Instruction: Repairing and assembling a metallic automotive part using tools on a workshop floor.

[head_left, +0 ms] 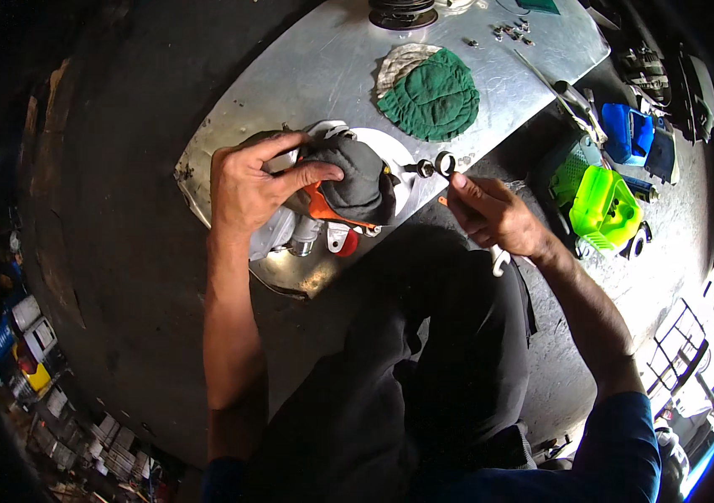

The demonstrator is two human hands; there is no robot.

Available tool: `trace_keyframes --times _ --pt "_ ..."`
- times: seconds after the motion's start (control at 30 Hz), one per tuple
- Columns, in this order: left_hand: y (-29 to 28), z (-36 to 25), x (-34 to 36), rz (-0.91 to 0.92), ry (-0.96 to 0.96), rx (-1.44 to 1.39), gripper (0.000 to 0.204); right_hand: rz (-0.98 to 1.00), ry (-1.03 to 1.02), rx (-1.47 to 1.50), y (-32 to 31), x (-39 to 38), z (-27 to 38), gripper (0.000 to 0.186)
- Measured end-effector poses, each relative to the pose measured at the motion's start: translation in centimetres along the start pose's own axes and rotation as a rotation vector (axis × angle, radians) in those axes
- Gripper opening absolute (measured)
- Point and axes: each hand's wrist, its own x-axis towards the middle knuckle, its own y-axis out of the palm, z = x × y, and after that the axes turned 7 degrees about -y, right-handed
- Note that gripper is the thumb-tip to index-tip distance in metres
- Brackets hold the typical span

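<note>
Left hand (248, 189): lies palm down on the machine part (336, 201), a grey, white and orange assembly at the near edge of the desk (323, 75).
Left fingers (311, 174): spread, not curled shut; the thumb reaches across the part's dark top and the other fingers rest on its far side (a pressing hold, not a full grasp).
Right hand (499, 218): just off the desk's near edge, to the right of the part.
Right fingers (466, 189): closed round the shank of a metal wrench (457, 180).
Wrench: its ring end sits just past the fingertips, at a small bolt end sticking out of the part's right side; its other end shows below the palm.
Machine part: under the left palm, between the two hands, partly overhanging the desk edge.
Desk: bare sheet metal, scuffed.
Green cloth (434, 96): round, lying farther back on the desk, well apart from both hands.
Green plastic housing (604, 210): on the floor to the right.
</note>
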Motion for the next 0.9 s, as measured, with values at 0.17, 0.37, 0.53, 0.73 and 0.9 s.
trace_keyframes --times 0.17,0.37,0.53,0.73,0.9 --pt "0.8 -0.4 -0.7 0.006 -0.075 0.036 0.041 -0.047 0.098 0.426 3.7 -0.6 0.0 0.05" --pt "2.0 -2.3 -0.4 -0.027 -0.044 0.05 0.042 -0.226 0.009 0.703 6.9 -0.4 -2.2 0.044" --pt "2.6 -1.7 -0.2 -0.138 0.073 -0.032 0.043 -0.263 -0.02 0.831 6.9 0.1 -2.6 0.044" --pt "3.1 -2.6 -0.5 -0.032 -0.114 0.008 0.04 -0.133 -0.015 1.221 6.8 0.3 -1.3 0.039" --pt "2.7 -2.2 -0.4 -0.052 -0.074 0.014 0.04 -0.082 -0.016 1.169 6.0 0.4 -1.2 0.039"
